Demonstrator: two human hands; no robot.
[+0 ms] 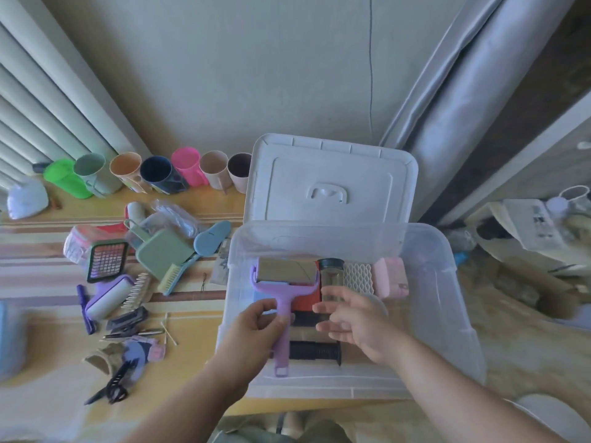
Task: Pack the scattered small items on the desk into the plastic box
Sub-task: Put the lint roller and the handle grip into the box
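The clear plastic box (447, 302) stands open on the desk, its white lid (329, 183) propped up behind it. My left hand (256, 327) grips the handle of a purple lint roller (284, 282) over the box's left part. Beside it, my right hand (355, 321) hovers over the box with fingers spread, holding nothing. Inside the box lie a clear jar with a black cap (331, 276), a white honeycomb piece (358, 276), a pink item (390, 276), a red item (307, 298) and a black ribbed grip (315, 350).
Loose items cover the desk left of the box: a green dustpan (161, 254) with brush (174, 276), a grid slicer (107, 260), a second purple lint roller (108, 295), a blue sole-shaped item (211, 238), black clips (110, 386), cotton swabs (168, 329). Several coloured cups (185, 169) line the wall.
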